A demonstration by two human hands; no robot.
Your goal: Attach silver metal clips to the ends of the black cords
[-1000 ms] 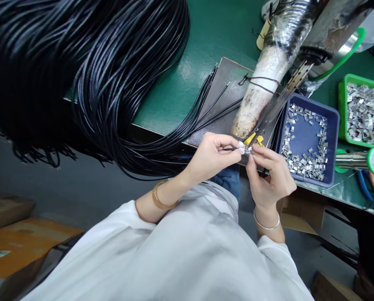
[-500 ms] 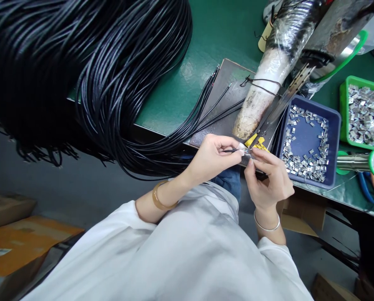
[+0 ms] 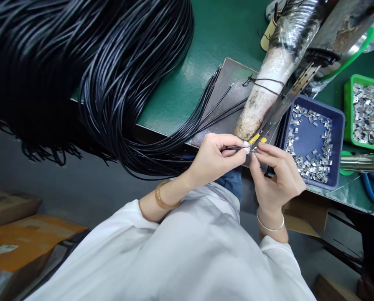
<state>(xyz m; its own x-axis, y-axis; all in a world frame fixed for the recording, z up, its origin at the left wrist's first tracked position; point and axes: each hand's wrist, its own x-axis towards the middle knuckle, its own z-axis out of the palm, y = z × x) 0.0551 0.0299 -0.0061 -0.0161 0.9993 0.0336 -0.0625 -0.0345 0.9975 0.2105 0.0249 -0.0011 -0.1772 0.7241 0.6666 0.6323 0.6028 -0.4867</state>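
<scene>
My left hand (image 3: 214, 159) is closed in a pinch on the end of a black cable (image 3: 235, 148), over the front edge of the bench. Facing it, my right hand (image 3: 277, 173) has thumb and forefinger drawn together at the cable's tip; the small piece between them is too tiny to make out. Right above both fingertips, the slanted metal shaft of what looks like a mounted soldering iron (image 3: 295, 90) comes down from the upper right. Something yellow (image 3: 258, 139) lies just behind its lower end.
Bundles of black cables (image 3: 133, 75) cover the left of the green bench (image 3: 218, 29). Several cable ends lie on a dark board (image 3: 227, 79). A plastic-wrapped tube (image 3: 265, 83) slants above it. The blue tray (image 3: 339, 146) and green tray (image 3: 348, 113) hold small metal shells.
My right hand has shifted slightly right, its wrist turned a little. The left hand still grips the cable, its fingertips now closer to the shaft. The whole view has shifted slightly.
</scene>
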